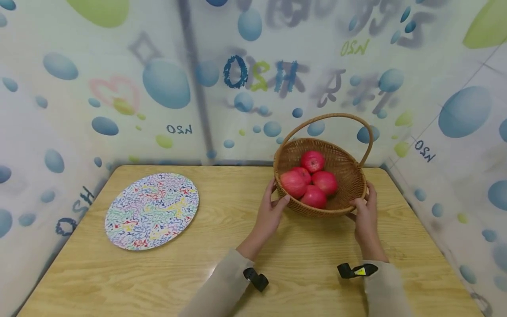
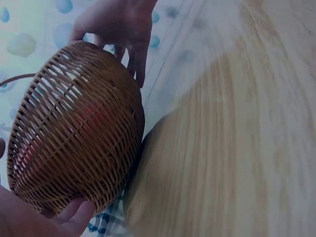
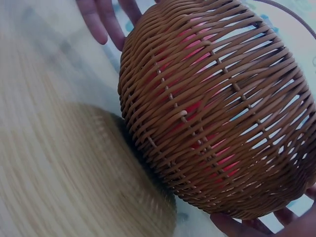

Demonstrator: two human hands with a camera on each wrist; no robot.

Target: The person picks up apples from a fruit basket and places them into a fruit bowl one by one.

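Note:
A brown wicker basket (image 1: 347, 178) with an arched handle (image 1: 330, 115) stands at the back right of the table, its opening facing me. Several red apples (image 1: 325, 182) lie inside, gathered toward its left side. My left hand (image 1: 271, 216) grips the left of the basket, thumb near the rim and fingers around the outside. On the right side my right hand (image 1: 365, 218) holds it in the same way. Both wrist views show the woven outer wall (image 2: 81, 128) close up, with apples showing red through the gaps. Whether the base touches the table I cannot tell.
To the left on the wooden table (image 1: 222, 229) lies an oval board or mat (image 1: 152, 211) with a multicoloured squiggle pattern. Patterned sheeting (image 1: 245, 110) with blue and green spots rises behind the table and along both sides, close behind the basket.

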